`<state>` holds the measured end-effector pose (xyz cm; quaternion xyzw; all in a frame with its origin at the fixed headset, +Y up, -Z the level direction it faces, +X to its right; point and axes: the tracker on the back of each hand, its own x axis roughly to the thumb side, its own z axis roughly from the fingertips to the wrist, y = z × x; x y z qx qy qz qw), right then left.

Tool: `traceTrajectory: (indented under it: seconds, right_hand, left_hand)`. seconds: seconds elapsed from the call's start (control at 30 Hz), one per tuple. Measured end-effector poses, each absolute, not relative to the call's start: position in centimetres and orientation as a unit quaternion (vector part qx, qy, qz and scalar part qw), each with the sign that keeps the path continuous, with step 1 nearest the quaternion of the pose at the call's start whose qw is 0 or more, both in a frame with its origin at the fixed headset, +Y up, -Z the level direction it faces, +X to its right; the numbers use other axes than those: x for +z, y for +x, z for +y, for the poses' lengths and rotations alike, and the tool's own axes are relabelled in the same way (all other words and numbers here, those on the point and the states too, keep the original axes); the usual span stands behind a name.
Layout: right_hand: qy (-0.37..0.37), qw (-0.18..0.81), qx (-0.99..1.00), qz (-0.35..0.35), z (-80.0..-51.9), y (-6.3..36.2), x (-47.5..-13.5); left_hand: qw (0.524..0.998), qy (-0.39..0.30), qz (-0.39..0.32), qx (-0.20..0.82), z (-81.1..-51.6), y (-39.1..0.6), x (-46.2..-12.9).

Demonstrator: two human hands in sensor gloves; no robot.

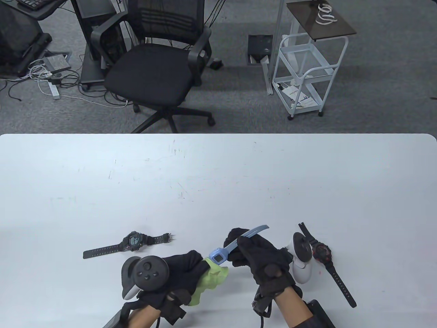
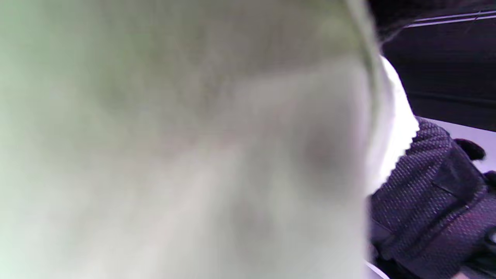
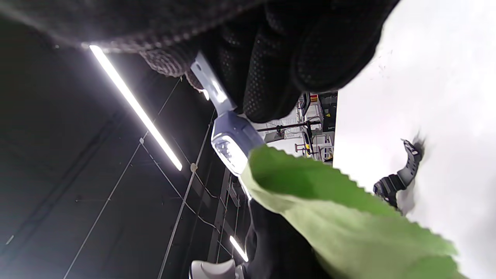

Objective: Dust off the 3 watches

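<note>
Right hand (image 1: 263, 256) grips blue watch (image 1: 218, 255) by its strap; left hand (image 1: 181, 270) clutches green cloth (image 1: 213, 278) against the face. Cloth blurs out left wrist view.

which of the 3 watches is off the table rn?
The light blue watch, held up by the right hand against the green cloth. The black watch and red-black watch lie flat.
</note>
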<state>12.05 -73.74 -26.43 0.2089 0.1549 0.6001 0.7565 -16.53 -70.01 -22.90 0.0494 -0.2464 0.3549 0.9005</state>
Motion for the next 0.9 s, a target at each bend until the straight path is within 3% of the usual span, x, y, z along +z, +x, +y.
traceTrajectory:
  seconds: [0.23,0.57,0.67,0.9]
  right_hand:
    - [0.206,0.757,0.602,0.149,-73.8,12.4,-26.5]
    - [0.197,0.775,0.58,0.155,-73.7,12.4,-26.3]
    - [0.189,0.787,0.568,0.149,-73.7,12.7,-26.4]
    - [0.192,0.782,0.574,0.147,-73.7,12.9,-26.4]
  left_hand:
    - [0.891,-0.01,-0.256,0.375,-70.8,-16.2,-23.4]
    - [0.899,0.015,-0.244,0.363,-70.7,-16.7,-23.5]
    - [0.888,-0.024,-0.258,0.381,-70.9,-16.2,-23.5]
    - [0.884,-0.021,-0.254,0.392,-71.2,-16.3,-23.7]
